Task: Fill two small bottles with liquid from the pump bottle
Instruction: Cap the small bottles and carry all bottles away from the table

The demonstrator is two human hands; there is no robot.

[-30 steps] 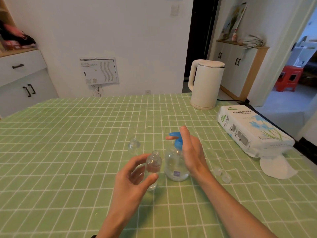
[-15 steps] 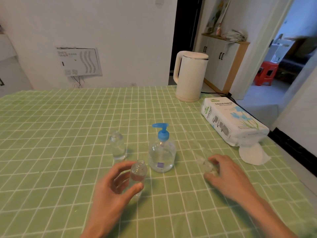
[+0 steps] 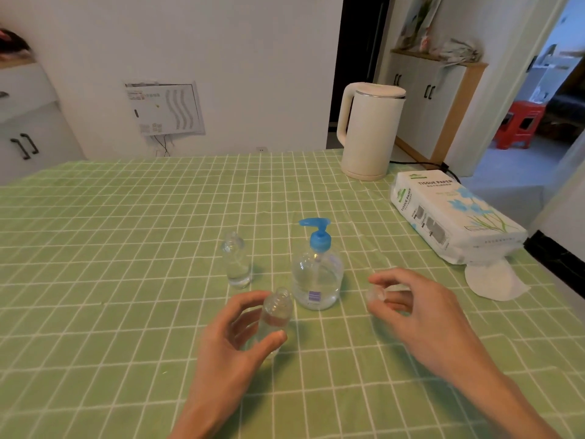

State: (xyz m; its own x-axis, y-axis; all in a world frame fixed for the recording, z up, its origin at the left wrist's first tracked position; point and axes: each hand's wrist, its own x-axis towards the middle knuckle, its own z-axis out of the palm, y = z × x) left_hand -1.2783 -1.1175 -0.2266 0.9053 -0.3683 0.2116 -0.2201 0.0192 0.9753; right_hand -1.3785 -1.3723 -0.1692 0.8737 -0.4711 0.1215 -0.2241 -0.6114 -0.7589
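Gripping the near small bottle [image 3: 274, 315], your left hand [image 3: 234, 343] has thumb and fingers curled round its body, uncapped neck up; can't tell whether its base touches the cloth. Pump bottle [image 3: 316, 274] stands just beside it at 1 o'clock, blue nozzle pointing to 9. Second small bottle [image 3: 235, 259] is upright at 11 o'clock from the held one, apart from both. Your right hand [image 3: 421, 312] sits at 3 o'clock of the pump bottle, fingertips pinching a small clear cap [image 3: 375, 293], with a gap between cap and pump bottle. Tissue pack [image 3: 452, 213] at 2 o'clock lies along the table's right edge, loose tissue [image 3: 493, 280] at its near end. Kettle [image 3: 368, 128] is at 12 by the far edge. Green checked tablecloth [image 3: 95, 248] runs wide toward 9 o'clock and toward you at 6.
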